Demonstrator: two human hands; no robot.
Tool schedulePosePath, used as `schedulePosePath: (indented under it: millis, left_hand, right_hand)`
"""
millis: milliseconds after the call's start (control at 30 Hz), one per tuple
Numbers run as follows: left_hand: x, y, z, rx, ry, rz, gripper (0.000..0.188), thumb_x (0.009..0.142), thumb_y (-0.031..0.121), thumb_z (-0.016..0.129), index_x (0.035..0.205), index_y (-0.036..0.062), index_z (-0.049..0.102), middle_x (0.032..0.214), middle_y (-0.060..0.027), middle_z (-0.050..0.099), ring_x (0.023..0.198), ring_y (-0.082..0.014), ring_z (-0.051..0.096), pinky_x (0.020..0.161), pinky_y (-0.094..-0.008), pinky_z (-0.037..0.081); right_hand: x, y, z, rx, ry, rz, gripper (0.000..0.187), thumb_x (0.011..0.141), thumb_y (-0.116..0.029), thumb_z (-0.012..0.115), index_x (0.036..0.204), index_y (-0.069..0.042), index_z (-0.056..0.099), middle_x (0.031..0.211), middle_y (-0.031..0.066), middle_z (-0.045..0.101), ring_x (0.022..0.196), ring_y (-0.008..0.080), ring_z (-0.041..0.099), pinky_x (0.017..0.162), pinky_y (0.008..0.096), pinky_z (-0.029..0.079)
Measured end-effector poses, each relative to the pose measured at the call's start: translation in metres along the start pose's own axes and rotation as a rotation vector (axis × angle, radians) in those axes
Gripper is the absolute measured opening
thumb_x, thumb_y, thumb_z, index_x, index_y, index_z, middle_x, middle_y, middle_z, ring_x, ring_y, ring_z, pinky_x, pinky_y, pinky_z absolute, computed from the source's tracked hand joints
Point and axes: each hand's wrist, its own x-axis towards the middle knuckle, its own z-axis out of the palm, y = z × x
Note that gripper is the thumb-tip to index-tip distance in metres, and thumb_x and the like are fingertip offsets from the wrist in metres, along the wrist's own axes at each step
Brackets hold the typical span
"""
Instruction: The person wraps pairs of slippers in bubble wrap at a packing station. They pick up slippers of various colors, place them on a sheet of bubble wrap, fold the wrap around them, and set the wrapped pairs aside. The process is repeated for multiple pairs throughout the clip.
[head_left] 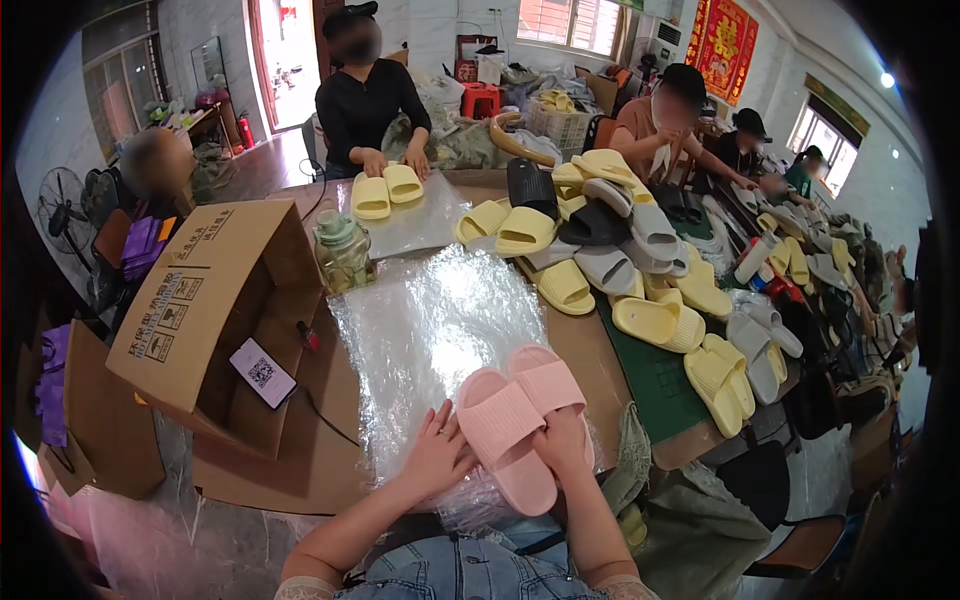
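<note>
A pair of pink slippers [515,475] lies over the clear plastic film in front of me, toes pointing away. My right hand [562,440] reaches into the right slipper at its strap and grips it; some of its fingers are hidden inside. Against the outer edge of the left slipper, my left hand [438,458] rests on the film [405,320], fingers stretched and holding nothing. The film forms a shiny stack of sheets on the cardboard-covered table.
An open cardboard box [190,300] stands at left, a phone [263,373] on its edge. Beyond it is a glass jar [343,255]. Yellow, grey and black slippers [600,230] are heaped at right. Across the table, a co-worker's hands touch yellow slippers [371,197]. Other people sit farther right.
</note>
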Motion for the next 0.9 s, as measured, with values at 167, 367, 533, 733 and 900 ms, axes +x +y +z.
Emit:
schedulePosePath:
  millis: [167,367,533,733,900]
  left_hand:
    - [-0.001,0.003,0.001,-0.046,0.113,0.015,0.051,0.099,0.038,0.057,0.143,0.0109,0.056,0.158,-0.0191,0.040,0.147,-0.0450,0.031,0.122,-0.0586,0.022]
    - [0.005,0.012,-0.017,0.036,0.175,0.013,0.057,0.095,0.042,0.065,0.143,0.0119,0.056,0.153,-0.0194,0.047,0.142,-0.0432,0.040,0.117,-0.0565,0.032]
    - [0.004,0.031,-0.028,-0.088,0.102,0.094,0.070,0.087,0.052,0.071,0.141,0.0103,0.056,0.153,-0.0203,0.046,0.142,-0.0435,0.040,0.118,-0.0559,0.030]
    - [0.011,0.022,-0.023,-0.117,0.126,0.062,0.042,0.096,0.027,0.065,0.133,0.0081,0.062,0.142,-0.0173,0.058,0.136,-0.0396,0.049,0.114,-0.0507,0.038]
    - [0.027,0.017,-0.037,-0.564,0.203,-0.146,0.030,0.101,0.021,0.061,0.123,0.0028,0.070,0.126,-0.0171,0.069,0.122,-0.0317,0.062,0.106,-0.0388,0.047]
  right_hand:
    - [-0.006,0.032,-0.008,0.699,0.137,0.079,0.032,0.083,-0.012,0.065,0.111,0.001,0.073,0.105,0.0160,0.074,0.097,0.0275,0.071,0.080,0.0402,0.056]
    - [-0.054,0.045,-0.057,1.279,0.454,0.395,0.039,0.100,-0.022,0.053,0.126,0.005,0.063,0.110,0.0132,0.072,0.100,0.0250,0.071,0.087,0.0399,0.060]
    - [-0.090,0.046,-0.067,1.019,0.370,0.265,0.045,0.104,-0.028,0.045,0.132,0.005,0.060,0.117,0.0165,0.070,0.101,0.0269,0.072,0.087,0.0417,0.061]
    - [-0.097,0.019,-0.072,1.106,0.270,0.273,0.046,0.105,-0.027,0.044,0.135,0.004,0.057,0.124,0.0149,0.067,0.109,0.0256,0.068,0.095,0.0418,0.057]
    - [-0.091,0.007,-0.074,1.143,0.347,0.305,0.037,0.097,-0.020,0.052,0.120,0.006,0.066,0.113,0.0139,0.072,0.102,0.0233,0.070,0.089,0.0381,0.056]
